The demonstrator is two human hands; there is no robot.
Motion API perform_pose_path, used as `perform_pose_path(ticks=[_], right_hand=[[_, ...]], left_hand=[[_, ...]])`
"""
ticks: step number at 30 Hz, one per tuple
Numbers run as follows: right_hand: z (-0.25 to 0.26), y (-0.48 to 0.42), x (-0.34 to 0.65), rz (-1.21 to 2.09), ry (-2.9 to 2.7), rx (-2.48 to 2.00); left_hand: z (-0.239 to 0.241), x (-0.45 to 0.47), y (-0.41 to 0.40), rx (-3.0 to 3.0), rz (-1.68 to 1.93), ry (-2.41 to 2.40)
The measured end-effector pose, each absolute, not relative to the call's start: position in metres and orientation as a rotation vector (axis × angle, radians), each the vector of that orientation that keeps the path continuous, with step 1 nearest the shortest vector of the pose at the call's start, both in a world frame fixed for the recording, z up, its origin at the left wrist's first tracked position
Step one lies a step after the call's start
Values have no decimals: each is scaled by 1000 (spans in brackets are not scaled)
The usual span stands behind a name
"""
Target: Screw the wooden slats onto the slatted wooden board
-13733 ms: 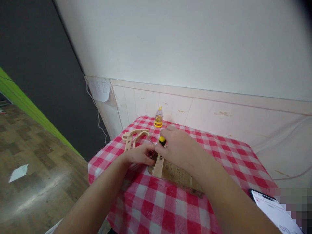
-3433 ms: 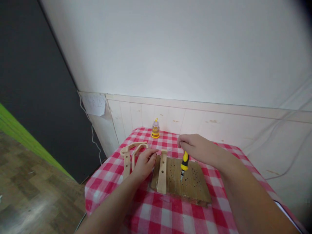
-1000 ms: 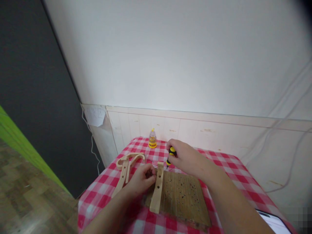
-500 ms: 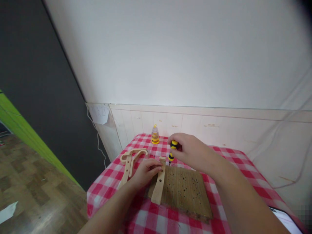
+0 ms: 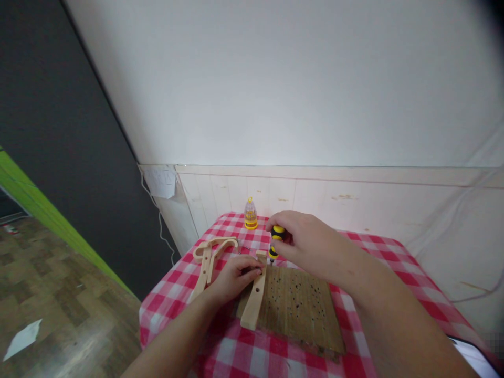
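Note:
My right hand (image 5: 311, 242) is closed around a yellow and black screwdriver (image 5: 276, 239), held upright with its tip at the far end of a pale wooden slat (image 5: 254, 295). The slat lies along the left edge of a brown wooden board (image 5: 299, 310) dotted with holes. My left hand (image 5: 232, 276) rests against the slat's left side, fingers curled and pinched at it near the screwdriver tip. What the fingertips pinch is too small to make out.
Curved pale wooden pieces (image 5: 208, 254) lie left of my left hand on the red and white checked tablecloth (image 5: 260, 352). A small yellow bit holder (image 5: 250, 214) stands at the table's far edge by the white panelled wall. A phone (image 5: 476, 357) shows at bottom right.
Over the last second the view has shifted a little. My right hand has brought the screwdriver down and left, closer to the slat's far end. My left hand stays beside the slat.

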State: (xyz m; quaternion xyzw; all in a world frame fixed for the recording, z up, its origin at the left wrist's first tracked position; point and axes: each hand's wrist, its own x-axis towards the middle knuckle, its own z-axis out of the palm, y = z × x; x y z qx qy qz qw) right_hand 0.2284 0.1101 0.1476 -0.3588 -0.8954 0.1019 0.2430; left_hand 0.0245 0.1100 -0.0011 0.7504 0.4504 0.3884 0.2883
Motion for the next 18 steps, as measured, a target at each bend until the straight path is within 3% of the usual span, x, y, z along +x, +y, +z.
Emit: perform_pose_path(ticks=[18], right_hand=[[124,124,206,396,-2540,-944]], left_hand=[[-17,24,116,1687,1062,1142]])
